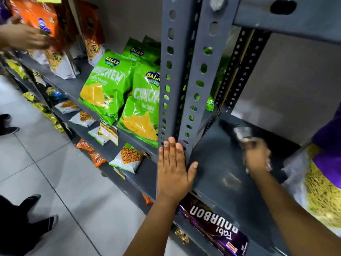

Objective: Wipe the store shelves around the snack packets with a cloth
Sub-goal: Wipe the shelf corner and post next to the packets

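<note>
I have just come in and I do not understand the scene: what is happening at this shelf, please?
A person is cleaning a grey metal store shelf. The right hand, blurred by motion, holds a crumpled cloth on the bare shelf surface. The left hand lies flat and open against the perforated upright post. To the left of the post stand green Balaji chip packets. A purple Bourbon biscuit pack lies on the shelf below. Another person's hand reaches toward orange packets at the far left.

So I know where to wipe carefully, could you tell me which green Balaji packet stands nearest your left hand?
The front right green packet, partly hidden behind the grey upright. Its lower corner sits just above the left hand; the other green packets stand further left or behind.
</note>
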`<state>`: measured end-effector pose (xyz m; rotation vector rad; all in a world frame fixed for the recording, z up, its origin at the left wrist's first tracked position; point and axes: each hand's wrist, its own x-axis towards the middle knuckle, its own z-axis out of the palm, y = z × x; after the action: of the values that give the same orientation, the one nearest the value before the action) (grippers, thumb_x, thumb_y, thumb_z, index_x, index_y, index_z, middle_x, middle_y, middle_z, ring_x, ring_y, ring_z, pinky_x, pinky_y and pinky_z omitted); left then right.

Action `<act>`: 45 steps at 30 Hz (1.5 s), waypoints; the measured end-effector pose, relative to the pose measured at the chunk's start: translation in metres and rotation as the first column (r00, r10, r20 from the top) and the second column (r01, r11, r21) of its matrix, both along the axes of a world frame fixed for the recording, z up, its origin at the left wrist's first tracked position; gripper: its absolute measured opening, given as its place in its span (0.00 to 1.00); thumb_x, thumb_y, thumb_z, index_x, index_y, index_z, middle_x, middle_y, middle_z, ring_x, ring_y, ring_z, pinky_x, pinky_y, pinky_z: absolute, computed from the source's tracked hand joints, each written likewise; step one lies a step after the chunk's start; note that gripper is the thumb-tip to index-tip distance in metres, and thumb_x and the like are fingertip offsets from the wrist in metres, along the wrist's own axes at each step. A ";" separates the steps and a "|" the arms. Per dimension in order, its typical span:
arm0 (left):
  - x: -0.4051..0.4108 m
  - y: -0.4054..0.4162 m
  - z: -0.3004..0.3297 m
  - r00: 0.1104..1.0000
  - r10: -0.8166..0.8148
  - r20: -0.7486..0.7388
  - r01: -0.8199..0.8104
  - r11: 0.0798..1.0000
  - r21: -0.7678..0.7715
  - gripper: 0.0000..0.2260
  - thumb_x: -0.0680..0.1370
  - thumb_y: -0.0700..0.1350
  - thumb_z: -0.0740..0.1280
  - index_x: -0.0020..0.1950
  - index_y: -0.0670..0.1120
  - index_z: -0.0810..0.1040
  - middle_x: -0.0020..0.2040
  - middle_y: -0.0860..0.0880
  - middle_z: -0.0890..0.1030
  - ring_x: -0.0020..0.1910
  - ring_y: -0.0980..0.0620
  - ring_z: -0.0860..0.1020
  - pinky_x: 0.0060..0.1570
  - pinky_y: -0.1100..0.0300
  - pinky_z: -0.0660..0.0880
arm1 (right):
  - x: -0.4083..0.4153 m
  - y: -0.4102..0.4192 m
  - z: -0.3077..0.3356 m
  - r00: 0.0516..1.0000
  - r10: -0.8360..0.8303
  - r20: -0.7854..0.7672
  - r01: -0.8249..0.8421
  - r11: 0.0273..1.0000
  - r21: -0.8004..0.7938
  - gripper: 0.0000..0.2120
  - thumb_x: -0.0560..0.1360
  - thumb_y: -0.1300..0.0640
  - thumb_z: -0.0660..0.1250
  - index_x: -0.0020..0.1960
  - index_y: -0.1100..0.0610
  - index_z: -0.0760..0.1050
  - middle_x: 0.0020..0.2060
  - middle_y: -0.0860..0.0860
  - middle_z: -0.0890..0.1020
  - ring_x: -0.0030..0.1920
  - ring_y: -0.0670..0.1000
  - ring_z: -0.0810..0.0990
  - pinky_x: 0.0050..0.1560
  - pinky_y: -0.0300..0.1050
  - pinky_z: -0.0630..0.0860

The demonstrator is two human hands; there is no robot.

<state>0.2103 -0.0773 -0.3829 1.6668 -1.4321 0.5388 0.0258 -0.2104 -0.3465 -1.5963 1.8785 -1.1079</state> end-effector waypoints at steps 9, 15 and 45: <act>-0.002 -0.002 -0.004 0.999 0.012 0.034 -0.011 1.000 -0.024 0.33 0.79 0.58 0.49 0.74 0.41 0.37 0.76 0.45 0.35 0.75 0.46 0.41 0.73 0.50 0.46 | 0.018 -0.079 -0.014 0.749 0.432 -0.503 -0.251 0.887 0.388 0.26 0.76 0.41 0.50 0.72 0.44 0.49 0.76 0.49 0.49 0.75 0.57 0.47 0.73 0.62 0.47; -0.003 0.001 0.001 1.000 0.013 0.019 -0.013 1.000 0.022 0.32 0.79 0.58 0.47 0.74 0.42 0.37 0.76 0.46 0.35 0.75 0.47 0.40 0.73 0.51 0.45 | 0.045 -0.022 -0.016 0.550 0.637 -0.541 -0.625 0.743 0.240 0.19 0.78 0.47 0.55 0.69 0.44 0.61 0.73 0.47 0.61 0.74 0.51 0.56 0.74 0.50 0.53; 0.010 0.028 0.018 0.995 -0.094 0.017 0.086 0.955 0.284 0.30 0.78 0.60 0.40 0.73 0.45 0.34 0.74 0.49 0.30 0.74 0.52 0.35 0.71 0.52 0.39 | 0.023 0.065 0.029 0.806 0.589 0.056 -0.565 0.737 0.372 0.15 0.77 0.54 0.59 0.63 0.54 0.72 0.58 0.52 0.78 0.55 0.42 0.75 0.59 0.32 0.68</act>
<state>0.2208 -0.0493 -0.3646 1.8089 -1.6603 0.3191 0.0491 -0.1453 -0.3180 -1.8074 1.3471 -0.3982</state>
